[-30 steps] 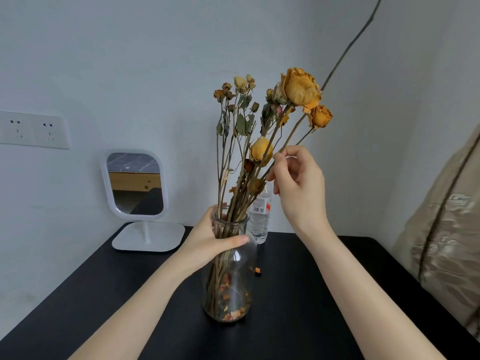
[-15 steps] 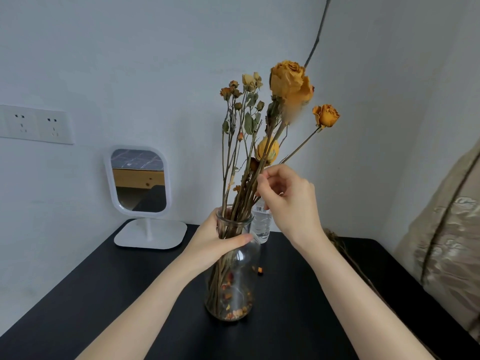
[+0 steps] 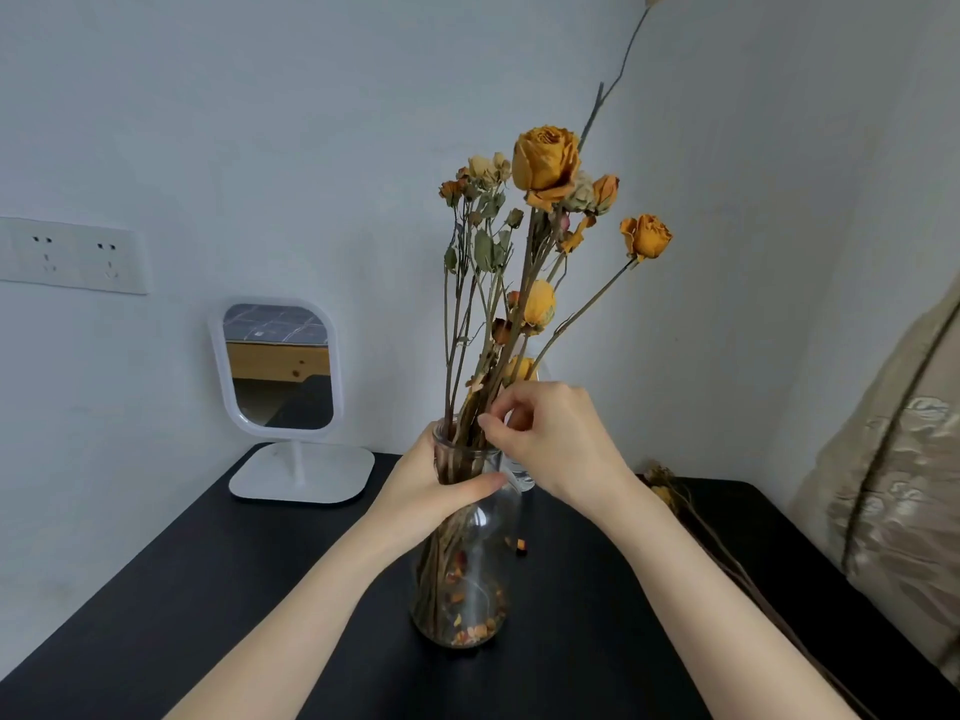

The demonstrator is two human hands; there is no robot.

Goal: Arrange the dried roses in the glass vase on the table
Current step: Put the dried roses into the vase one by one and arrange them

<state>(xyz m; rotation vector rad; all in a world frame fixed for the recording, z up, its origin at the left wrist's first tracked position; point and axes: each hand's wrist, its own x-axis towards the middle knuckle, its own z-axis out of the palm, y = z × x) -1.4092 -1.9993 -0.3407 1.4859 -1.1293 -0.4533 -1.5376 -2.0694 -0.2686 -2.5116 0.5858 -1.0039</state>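
While the left hand (image 3: 431, 491) wraps the neck of the glass vase (image 3: 467, 579), I read the left fingers (image 3: 480, 483) as clamped on the glass just under the rim, with the thumb across the front and the rest hidden round the back. The vase stands upright on the black counter (image 3: 208, 589), its base well in from every counter edge I can see.

Just above that grip, the right hand (image 3: 558, 444) has the right fingers (image 3: 524, 397) curled together with the thumb. They pinch among the stems of the dried roses (image 3: 545, 163) right over the rim. I cannot tell how many stems sit in the pinch.

The roses stand in the vase, their stems reaching down to loose petals at the bottom. Their heads fan up above the right fingers, and one orange head leans out farthest to the right on a slanted stem. A long bare twig (image 3: 618, 80) climbs past them to the top of the view.

Left of the left fingers, a wide stretch of counter lies between them and a white standing mirror (image 3: 280, 366) at the back edge. Close behind the right fingers, a clear bottle (image 3: 519, 475) shows partly, just beside the vase. Right of the right wrist, loose dried stems (image 3: 691, 517) lie on the counter near its far edge. Past the counter's right edge hangs pale patterned fabric (image 3: 893, 459).
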